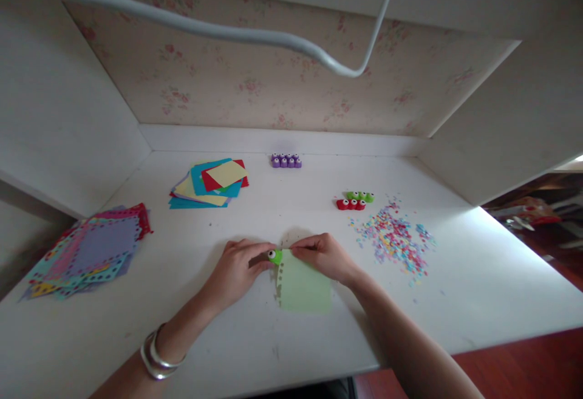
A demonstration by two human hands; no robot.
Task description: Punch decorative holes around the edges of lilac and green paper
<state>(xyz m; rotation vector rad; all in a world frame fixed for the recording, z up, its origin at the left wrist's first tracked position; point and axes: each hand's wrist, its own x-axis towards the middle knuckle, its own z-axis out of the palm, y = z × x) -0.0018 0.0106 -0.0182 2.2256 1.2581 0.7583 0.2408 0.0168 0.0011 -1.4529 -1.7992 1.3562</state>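
My left hand (pixel 239 270) grips a small green craft punch (pixel 275 257) with a round eye-like spot, between thumb and forefinger. The punch sits at the top left corner of a pale green sheet of paper (pixel 306 285). Punched holes run down the paper's left edge. My right hand (pixel 321 254) pinches the sheet's top edge beside the punch. What the punch does to the paper inside its slot is hidden.
Punched colored sheets (pixel 107 244) are piled at left, with plain colored paper (pixel 207 183) farther back. Purple punches (pixel 286 161) stand near the wall. Green punches (pixel 361 196) and red punches (pixel 351 204) stand right, behind scattered confetti (pixel 396 235). A white cable (pixel 237 34) hangs overhead.
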